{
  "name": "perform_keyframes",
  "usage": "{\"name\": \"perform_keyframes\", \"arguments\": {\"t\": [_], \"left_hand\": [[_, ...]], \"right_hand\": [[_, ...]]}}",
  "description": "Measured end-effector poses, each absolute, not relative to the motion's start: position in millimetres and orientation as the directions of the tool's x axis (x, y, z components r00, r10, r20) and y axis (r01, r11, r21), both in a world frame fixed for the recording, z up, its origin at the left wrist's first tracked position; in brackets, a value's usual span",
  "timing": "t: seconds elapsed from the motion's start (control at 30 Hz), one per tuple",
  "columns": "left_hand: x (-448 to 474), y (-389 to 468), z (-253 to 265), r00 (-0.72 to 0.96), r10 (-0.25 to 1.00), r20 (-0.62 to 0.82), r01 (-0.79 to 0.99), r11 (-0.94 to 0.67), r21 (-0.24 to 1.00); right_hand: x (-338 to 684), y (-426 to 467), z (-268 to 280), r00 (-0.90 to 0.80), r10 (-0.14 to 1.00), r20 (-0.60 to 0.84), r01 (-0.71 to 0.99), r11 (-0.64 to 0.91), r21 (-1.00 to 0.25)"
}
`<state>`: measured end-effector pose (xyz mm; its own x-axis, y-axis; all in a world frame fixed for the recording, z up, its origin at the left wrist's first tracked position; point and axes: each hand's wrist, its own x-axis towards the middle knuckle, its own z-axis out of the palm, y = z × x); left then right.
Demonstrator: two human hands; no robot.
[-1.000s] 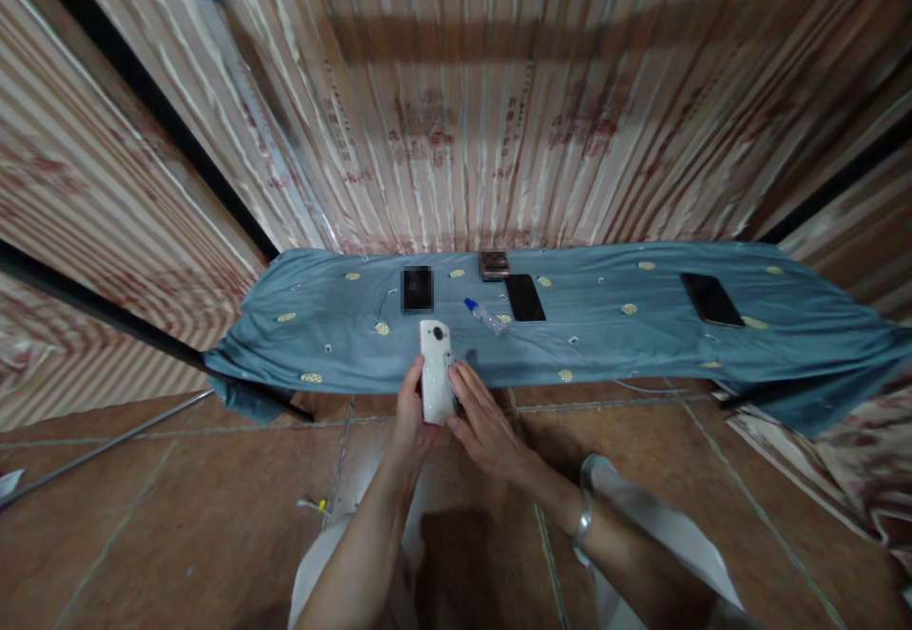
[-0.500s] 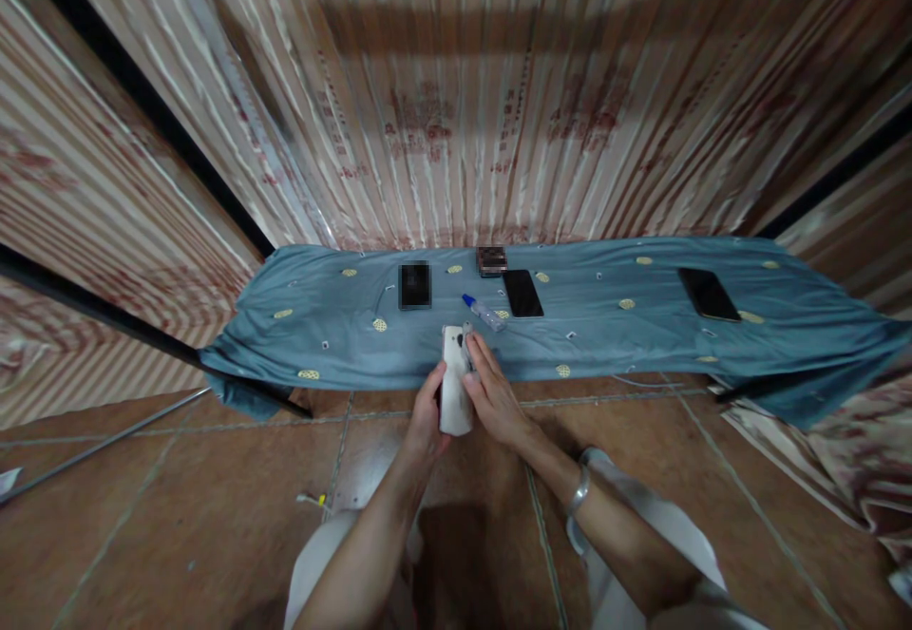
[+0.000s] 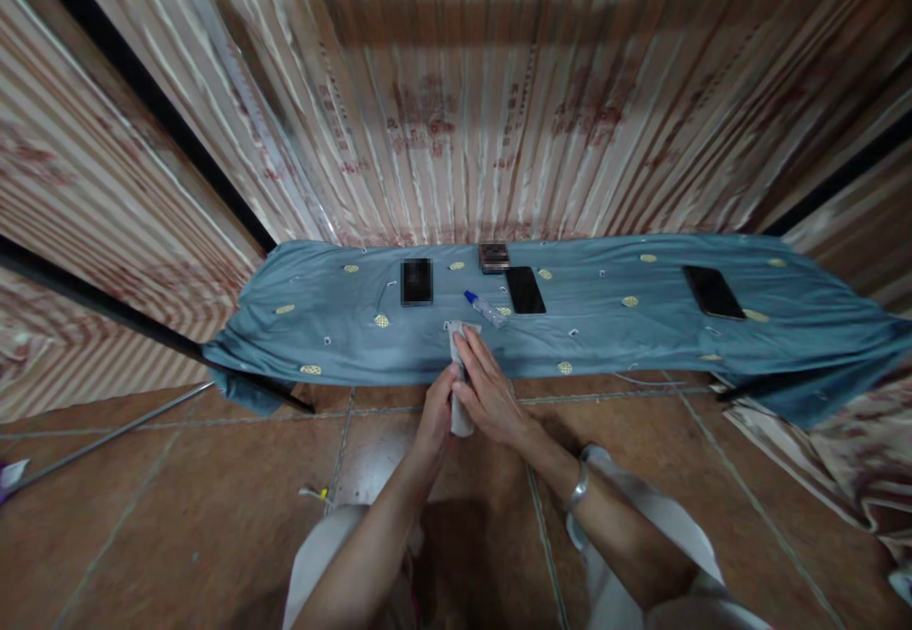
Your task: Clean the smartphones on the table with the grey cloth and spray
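Observation:
At the front edge of the cloth-covered table, my left hand (image 3: 434,411) grips a white phone (image 3: 462,423) by its side, thumb up along it. The phone is tilted on edge, so mostly its narrow side shows. My right hand (image 3: 487,394) lies along the phone's right side, fingers together, pressing what looks like a small grey cloth (image 3: 456,327) against it. My right fingers hide much of the phone and the cloth. Just beyond my hands, a clear bottle with a blue cap (image 3: 485,309) lies on its side.
Blue patterned fabric (image 3: 356,350) covers the table. On it lie a black tablet-like device (image 3: 417,281), a small dark box (image 3: 494,257), a black phone (image 3: 525,290) and another black phone (image 3: 713,292) far right. A striped curtain (image 3: 456,117) hangs behind; dark poles (image 3: 142,98) stand at the sides.
The white phone has turned from its back facing up to standing more on edge. My right hand has closed in over its side, and my left thumb sits higher.

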<state>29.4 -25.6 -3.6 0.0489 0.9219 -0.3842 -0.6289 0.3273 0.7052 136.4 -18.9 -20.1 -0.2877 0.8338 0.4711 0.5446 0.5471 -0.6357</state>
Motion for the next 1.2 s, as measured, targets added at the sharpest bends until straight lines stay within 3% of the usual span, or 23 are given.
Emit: {"name": "perform_keyframes", "arguments": {"t": [0.27,0.6,0.8,1.2], "left_hand": [[27,-28,0,0.048,0.921,-0.387,-0.58,0.341,0.739],[29,-24,11,0.035,0.886,-0.462,-0.656,0.369,0.659],[24,-17,17,0.003,0.856,-0.517,-0.725,0.359,0.588],[15,-13,22,-0.046,0.873,-0.485,-0.766,0.281,0.579]], "right_hand": [[142,-12,-33,-0.176,0.91,0.376,0.5,0.412,-0.762],[137,-12,-48,-0.095,0.968,0.232,0.41,0.25,-0.877],[129,-24,-52,-0.16,0.95,0.269,0.441,0.313,-0.841],[126,-43,-40,-0.267,0.907,0.327,0.473,0.419,-0.775]]}}
